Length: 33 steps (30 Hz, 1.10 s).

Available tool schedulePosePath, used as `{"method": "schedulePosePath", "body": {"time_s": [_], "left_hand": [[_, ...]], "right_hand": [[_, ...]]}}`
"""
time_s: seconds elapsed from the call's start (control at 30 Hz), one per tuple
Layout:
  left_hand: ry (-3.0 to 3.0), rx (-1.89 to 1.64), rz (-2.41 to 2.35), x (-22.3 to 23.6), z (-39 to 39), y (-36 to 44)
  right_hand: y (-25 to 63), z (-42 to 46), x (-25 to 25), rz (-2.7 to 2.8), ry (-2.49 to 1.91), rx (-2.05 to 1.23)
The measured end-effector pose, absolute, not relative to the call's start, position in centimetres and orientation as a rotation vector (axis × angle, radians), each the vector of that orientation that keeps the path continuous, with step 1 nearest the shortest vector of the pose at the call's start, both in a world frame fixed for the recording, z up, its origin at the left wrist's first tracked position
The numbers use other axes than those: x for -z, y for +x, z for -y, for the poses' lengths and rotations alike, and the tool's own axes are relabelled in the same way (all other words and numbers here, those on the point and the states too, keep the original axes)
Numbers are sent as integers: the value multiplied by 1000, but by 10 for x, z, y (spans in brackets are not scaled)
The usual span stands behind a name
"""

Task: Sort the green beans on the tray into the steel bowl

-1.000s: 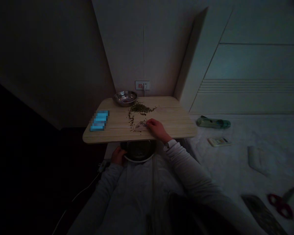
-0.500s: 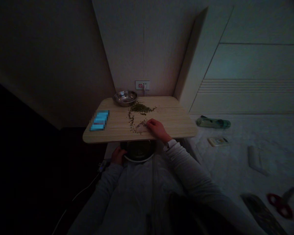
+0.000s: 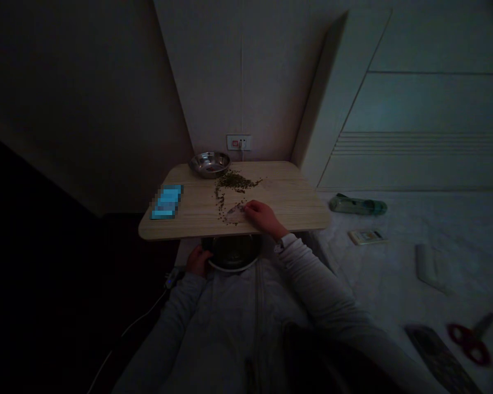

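Note:
My right hand (image 3: 263, 216) is over the front part of the wooden table (image 3: 285, 197), its fingers closed on a small clear plastic piece (image 3: 235, 211), perhaps a bag or scrap of film. Small green beans (image 3: 233, 180) lie in a pile toward the back of the table, with a loose trail running down to the plastic piece. Below the table's front edge, my left hand (image 3: 198, 261) grips the rim of a dark round bowl (image 3: 235, 253) with a pale edge, held at my lap. The table covers the bowl's far side.
A steel bowl (image 3: 210, 165) stands at the table's back left, and a phone (image 3: 167, 202) with a lit screen lies at its left. On the bed at right are a green bottle (image 3: 357, 205), a pale phone (image 3: 367, 237) and red-handled scissors (image 3: 470, 342). A white cable (image 3: 142, 317) hangs at left.
My right hand and the plastic piece have shifted very slightly to the left. My left hand and the dark bowl stay in place.

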<state>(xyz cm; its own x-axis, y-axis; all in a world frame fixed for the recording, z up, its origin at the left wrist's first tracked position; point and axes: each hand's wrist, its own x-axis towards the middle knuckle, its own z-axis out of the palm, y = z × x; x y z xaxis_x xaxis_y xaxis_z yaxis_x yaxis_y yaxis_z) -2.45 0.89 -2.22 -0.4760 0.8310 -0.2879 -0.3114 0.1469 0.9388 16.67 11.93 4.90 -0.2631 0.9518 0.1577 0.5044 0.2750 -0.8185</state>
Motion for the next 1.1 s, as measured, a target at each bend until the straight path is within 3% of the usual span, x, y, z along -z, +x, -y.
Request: {"method": "schedulePosePath", "body": {"time_s": [1.1], "left_hand": [[477, -1514, -1426, 19, -8, -22]], "right_hand": [[169, -117, -46, 1884, -1223, -936]]}}
